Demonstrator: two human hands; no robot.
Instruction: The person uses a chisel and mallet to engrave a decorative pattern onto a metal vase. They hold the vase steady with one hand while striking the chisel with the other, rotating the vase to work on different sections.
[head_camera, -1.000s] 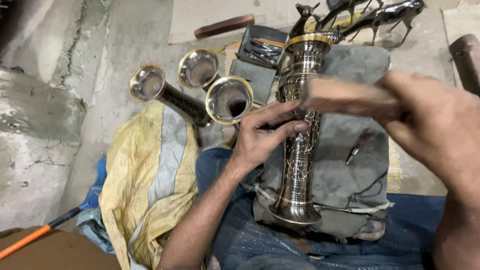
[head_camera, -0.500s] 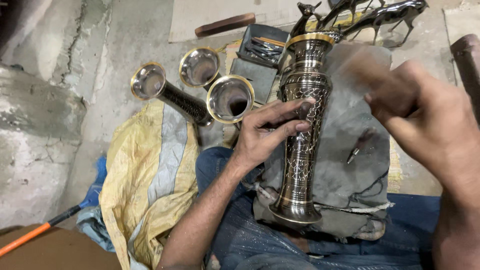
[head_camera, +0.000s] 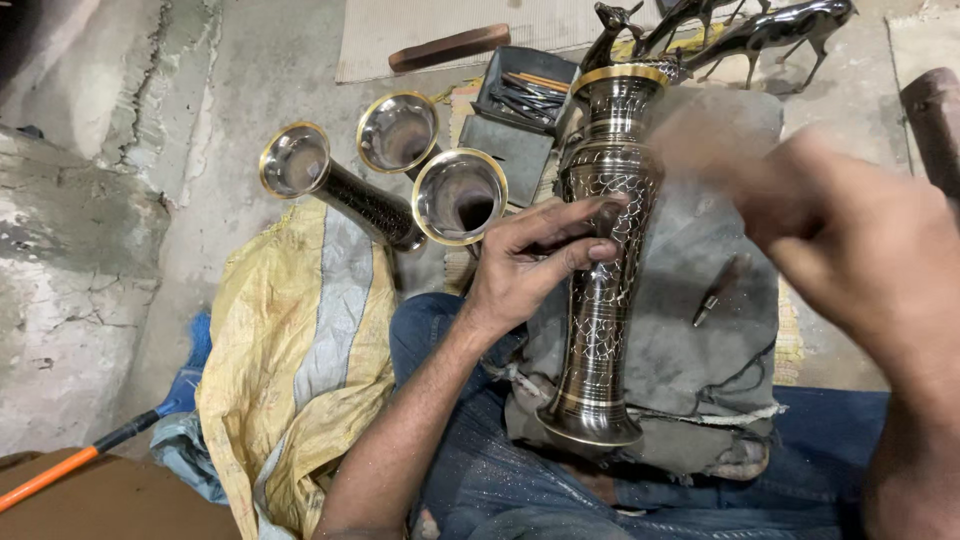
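Brass vase (head_camera: 603, 270), dark with fine engraved tracery and a gold-coloured rim, lies lengthwise across the grey cloth pad (head_camera: 700, 330) on your lap, its flared foot toward you and its mouth pointing away. Your left hand (head_camera: 530, 265) rests against the vase's middle, fingers (head_camera: 575, 215) stretched out and pressed to its side rather than wrapped around it. Your right hand (head_camera: 850, 240) hovers above and to the right of the vase, blurred; you cannot tell whether it is closed or holds anything. A small pointed metal tool (head_camera: 718, 290) lies on the pad just right of the vase. To the left, three similar vases (head_camera: 400, 170) lie near a yellow sack (head_camera: 300, 360). Dark metal deer figurines (head_camera: 760, 30) stand beyond, beside a tray of tools (head_camera: 530, 90).
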